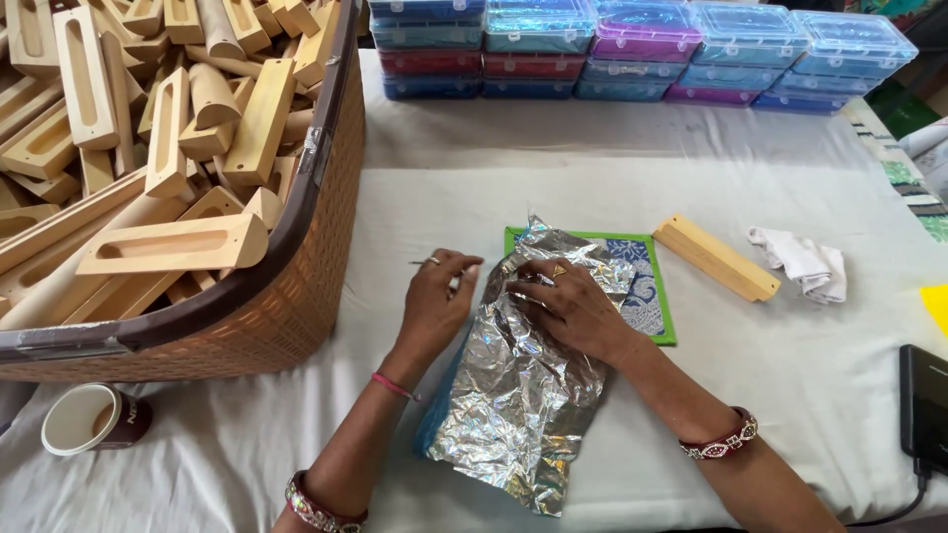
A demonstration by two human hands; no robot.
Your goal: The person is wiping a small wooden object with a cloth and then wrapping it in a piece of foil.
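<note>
I see both hands low on the worktop (pixel 474 178), which is draped in a white cloth. My left hand (pixel 434 301) sits at the left edge of a crumpled foil sheet (pixel 523 395); its fingertips are pinched together on something thin, perhaps a pin or a wire, too small for me to name. My right hand (pixel 568 306) lies palm-down on the foil, fingers spread and pressing, its grip released rather than closed around anything. The foil lies in the middle of the worktop, its top end overlapping a green-edged mat (pixel 652 286) with a blue pattern, and a bit of blue shows under its lower left edge.

To the left stands a big woven basket (pixel 306 286), filled above its rim with pale wooden blocks (pixel 173 247), most of them with a long slot cut in one face. One more wooden block (pixel 716 257) lies alone just right of the mat, with a crumpled white rag (pixel 805 262) beside it.

Along the far edge I count a row of stacked plastic boxes (pixel 642 49), blue, red and purple with clear lids, all closed; I cannot tell what is inside. A paper cup (pixel 94 419) stands near the basket's base, and it looks empty from here. A dark device (pixel 926 405) with a cable lies at the right edge.
</note>
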